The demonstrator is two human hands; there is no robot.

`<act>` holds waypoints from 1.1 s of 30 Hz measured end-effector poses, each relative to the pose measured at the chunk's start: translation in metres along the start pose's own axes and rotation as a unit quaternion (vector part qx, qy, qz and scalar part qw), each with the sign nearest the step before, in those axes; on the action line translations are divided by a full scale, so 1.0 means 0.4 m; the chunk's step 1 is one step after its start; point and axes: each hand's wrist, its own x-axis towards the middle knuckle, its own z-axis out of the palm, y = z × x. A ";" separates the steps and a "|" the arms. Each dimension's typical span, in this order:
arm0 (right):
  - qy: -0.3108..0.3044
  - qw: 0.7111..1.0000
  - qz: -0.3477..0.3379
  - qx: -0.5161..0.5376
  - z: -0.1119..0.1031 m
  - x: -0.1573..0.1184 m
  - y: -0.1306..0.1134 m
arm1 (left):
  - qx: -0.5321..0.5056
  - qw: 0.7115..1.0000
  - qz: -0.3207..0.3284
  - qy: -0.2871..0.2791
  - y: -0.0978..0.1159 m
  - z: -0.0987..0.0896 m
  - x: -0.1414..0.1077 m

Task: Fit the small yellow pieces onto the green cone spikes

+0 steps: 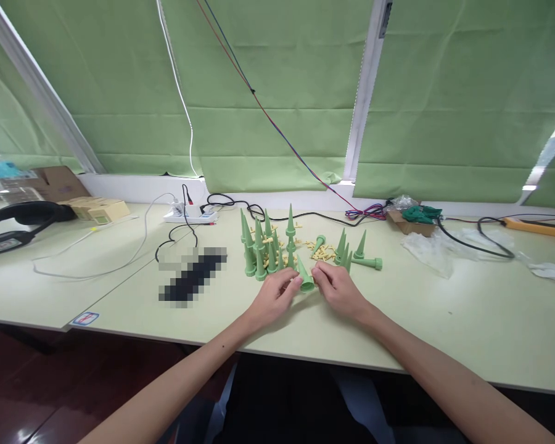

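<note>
My left hand [277,293] is closed on a green cone [306,281], whose round open end faces me. Close to the cone's right side, my right hand [335,287] has its fingers pinched together; what they hold, if anything, is hidden. Behind my left hand stands a group of upright green cones [260,262], some stacked, with small yellow pieces stuck in several. A pile of loose yellow pieces [322,251] lies beyond my hands. To its right are more green cones [359,248], one lying on its side [372,263].
On the pale table [134,314], a blurred dark object [194,277] lies left of the cones. Farther left are a power strip [192,216] and headphones [25,225]. A small cardboard box [411,226] and plastic bags [430,253] lie at the right; black cables run behind.
</note>
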 end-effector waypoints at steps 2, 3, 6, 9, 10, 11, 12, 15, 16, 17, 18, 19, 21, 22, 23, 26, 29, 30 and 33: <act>0.003 1.000 0.008 -0.009 0.001 0.001 0.002 | 0.003 1.000 -0.001 -0.003 -0.003 0.003 -0.001; 0.004 1.000 0.012 -0.014 0.002 0.002 0.004 | 0.002 1.000 0.000 -0.005 -0.005 0.005 -0.002; 0.005 1.000 0.018 -0.024 0.004 0.003 0.008 | 0.003 1.000 0.013 -0.003 -0.009 0.010 -0.005; 0.005 0.999 0.023 -0.025 0.005 0.004 0.012 | 0.011 0.999 0.032 0.012 -0.014 0.014 -0.008; 0.004 0.999 0.025 -0.025 0.006 0.004 0.012 | 0.014 0.999 0.037 0.018 -0.016 0.014 -0.008; 0.003 0.999 0.028 -0.024 0.006 0.005 0.013 | 0.016 0.999 0.042 0.022 -0.017 0.015 -0.008; 0.001 0.999 0.031 -0.023 0.007 0.005 0.013 | 0.019 0.998 0.045 0.026 -0.019 0.016 -0.009; 0.002 0.999 0.039 -0.014 0.009 0.008 0.013 | 0.028 0.998 0.046 0.040 -0.019 0.019 -0.009; 0.006 0.999 0.042 -0.010 0.010 0.009 0.013 | 0.031 0.998 0.042 0.046 -0.019 0.020 -0.008; 0.013 0.999 0.044 -0.005 0.012 0.010 0.013 | 0.032 0.998 0.035 0.052 -0.018 0.020 -0.008; 0.021 0.999 0.046 0.000 0.013 0.011 0.012 | 0.031 0.997 0.024 0.059 -0.016 0.021 -0.007; 0.030 0.998 0.048 0.005 0.013 0.012 0.012 | 0.027 0.997 0.011 0.068 -0.015 0.021 -0.006; 0.047 0.997 0.052 0.015 0.014 0.012 0.010 | 0.015 0.996 -0.020 0.088 -0.013 0.021 -0.003; 0.054 0.997 0.053 0.018 0.013 0.012 0.008 | 0.012 0.995 -0.031 0.097 -0.012 0.020 -0.001; 0.059 0.997 0.052 0.020 0.012 0.011 0.007 | 0.013 0.994 -0.038 0.101 -0.012 0.019 0.000; 0.064 0.997 0.032 0.015 0.009 0.006 0.001 | 0.019 0.996 -0.042 0.080 -0.011 0.015 0.003; 0.039 0.999 -0.007 0.008 0.007 0.001 -0.004 | -0.015 0.997 -0.059 0.046 -0.007 0.011 0.003; 0.030 0.999 -0.018 0.007 0.007 0.000 -0.005 | -0.025 0.997 -0.065 0.038 -0.006 0.010 0.003; 0.017 0.999 -0.031 0.009 0.006 0.000 -0.005 | -0.038 0.997 -0.065 0.019 -0.001 0.005 0.003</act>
